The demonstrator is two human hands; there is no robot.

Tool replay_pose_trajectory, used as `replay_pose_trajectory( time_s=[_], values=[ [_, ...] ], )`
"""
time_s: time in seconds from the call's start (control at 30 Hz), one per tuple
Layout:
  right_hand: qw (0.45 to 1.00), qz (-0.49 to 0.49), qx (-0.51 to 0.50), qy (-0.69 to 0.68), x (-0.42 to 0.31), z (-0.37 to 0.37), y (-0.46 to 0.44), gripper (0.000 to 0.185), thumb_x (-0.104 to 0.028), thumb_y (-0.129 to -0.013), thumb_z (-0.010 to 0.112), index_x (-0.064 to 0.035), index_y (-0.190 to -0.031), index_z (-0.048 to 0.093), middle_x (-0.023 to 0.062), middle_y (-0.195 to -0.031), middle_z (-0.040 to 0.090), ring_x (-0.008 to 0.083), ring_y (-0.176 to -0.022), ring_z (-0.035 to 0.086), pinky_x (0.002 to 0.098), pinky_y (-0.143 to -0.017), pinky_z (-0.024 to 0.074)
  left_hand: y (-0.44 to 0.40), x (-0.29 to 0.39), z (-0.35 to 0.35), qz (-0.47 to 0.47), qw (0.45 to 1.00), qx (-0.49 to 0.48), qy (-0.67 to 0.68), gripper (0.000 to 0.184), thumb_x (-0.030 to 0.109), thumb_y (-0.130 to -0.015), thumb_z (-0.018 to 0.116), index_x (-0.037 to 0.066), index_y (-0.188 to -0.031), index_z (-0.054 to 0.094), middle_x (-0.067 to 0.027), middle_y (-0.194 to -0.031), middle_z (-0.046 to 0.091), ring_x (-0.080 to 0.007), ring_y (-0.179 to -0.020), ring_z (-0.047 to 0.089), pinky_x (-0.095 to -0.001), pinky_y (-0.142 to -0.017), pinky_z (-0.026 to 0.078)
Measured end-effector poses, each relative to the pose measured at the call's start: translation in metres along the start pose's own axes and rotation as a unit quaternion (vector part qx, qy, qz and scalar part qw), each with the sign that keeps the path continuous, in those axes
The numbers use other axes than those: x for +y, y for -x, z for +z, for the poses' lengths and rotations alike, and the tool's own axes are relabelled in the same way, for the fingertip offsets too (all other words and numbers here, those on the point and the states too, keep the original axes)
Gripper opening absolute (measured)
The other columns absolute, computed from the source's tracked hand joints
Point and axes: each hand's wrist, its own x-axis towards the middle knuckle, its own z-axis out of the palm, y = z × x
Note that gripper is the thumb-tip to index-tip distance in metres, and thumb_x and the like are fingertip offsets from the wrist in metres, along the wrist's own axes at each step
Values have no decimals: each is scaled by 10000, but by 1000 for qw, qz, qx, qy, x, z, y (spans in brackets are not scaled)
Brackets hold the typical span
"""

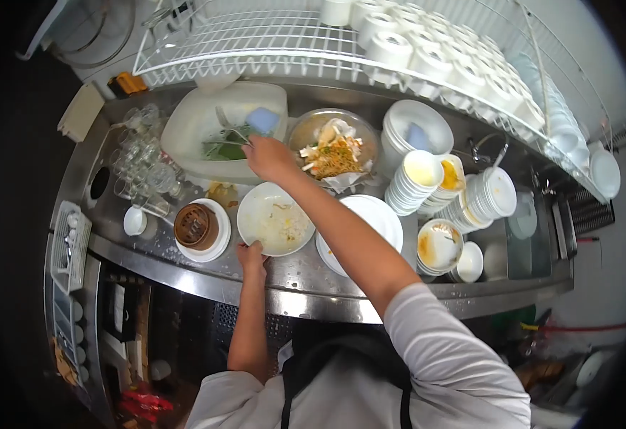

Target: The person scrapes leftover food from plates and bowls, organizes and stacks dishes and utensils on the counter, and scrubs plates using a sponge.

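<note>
A white bowl (pixel 277 214) with food scraps stuck inside stands near the front of the steel counter. My left hand (pixel 252 259) grips its near left rim, thumb over the edge. Farther back, my right hand (pixel 271 159) is closed on a metal fork (pixel 228 126), held over a white plastic tub (pixel 184 136). A second thin metal handle appears beside the fork; its kind is hard to make out. Inside the tub are greenish liquid and a blue sponge (pixel 263 120). To the right of the tub sits a metal basin (pixel 301 136) of food waste and crumpled tissue.
Many glasses (pixel 141 154) crowd the left side. A bamboo steamer (pixel 196 226) rests on white plates. On the right are large plates (pixel 381 218), stacked small bowls (pixel 407 191) and dirty dishes (pixel 439 247). A wire rack (pixel 255 58) with white cups (pixel 427 61) hangs overhead.
</note>
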Motion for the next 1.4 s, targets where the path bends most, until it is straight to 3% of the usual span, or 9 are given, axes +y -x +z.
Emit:
replay_pose_trajectory(
  time_s=[0.2,0.3,0.4,0.63,0.87,1.1,1.27,1.33,1.4],
  values=[
    [998,-9,-63,6,11,15,-26,272,-254,-929,623,-33,-1087,646,237,-1051,681,417,-1022,647,528,-870,511,-2,8,-28,-86,975,-200,39,635,32,-670,536,42,-1302,471,-132,-1087,615,-274,-862,670,-370,-601,586],
    [995,-75,62,2,5,1,21,229,-193,-893,647,-45,-1068,648,199,-962,670,401,-957,651,497,-837,533,36,26,-35,-59,990,-129,27,587,109,-749,563,56,-1329,490,-112,-1087,651,-228,-834,689,-301,-552,563],
    [995,-95,-21,-19,11,-23,102,265,-202,-876,667,-33,-1078,642,188,-1011,641,380,-973,636,466,-865,532,65,48,-39,-12,995,-93,-37,465,209,-870,584,67,-1308,520,-81,-1092,669,-187,-818,695,-248,-527,529],
    [993,-112,-1,49,68,-76,236,489,-314,-904,671,10,-1264,604,223,-1376,523,391,-1348,438,446,-1110,384,164,45,26,107,984,-139,-17,442,214,-992,517,16,-1385,469,-143,-1267,604,-243,-1104,628,-359,-892,519],
    [985,-129,-115,-18,89,-177,251,473,-378,-856,725,-10,-1143,646,154,-1170,593,347,-1120,529,440,-995,422,232,29,99,196,977,-81,2,427,179,-1010,493,-12,-1392,465,-168,-1296,593,-250,-1133,608,-364,-964,482],
    [946,-324,-21,16,118,-183,150,107,-156,-798,628,-75,-864,646,104,-992,583,303,-1036,536,452,-950,411,219,101,170,455,866,63,-200,387,110,-978,452,-25,-1338,495,-229,-1200,644,-344,-1071,644,-425,-931,482],
    [900,-279,42,332,159,-156,63,181,-166,-851,605,-93,-986,700,105,-1129,635,269,-1182,534,436,-1074,395,189,161,196,520,721,208,-407,382,111,-973,456,-20,-1329,496,-292,-1188,634,-453,-1084,619,-485,-930,472],
    [952,-202,141,181,169,-144,52,197,-164,-850,634,-57,-1012,664,150,-1106,649,312,-1126,571,439,-1015,432,162,164,179,529,725,231,-375,393,143,-987,474,-17,-1345,485,-300,-1193,633,-447,-1102,620,-490,-943,473],
    [975,-80,203,-32,164,-123,66,241,-198,-893,630,-26,-1061,651,169,-1107,657,365,-1063,613,436,-931,490,130,151,140,455,847,148,-229,434,133,-978,484,-8,-1388,463,-280,-1261,615,-406,-1128,627,-470,-959,484]
  ],
)
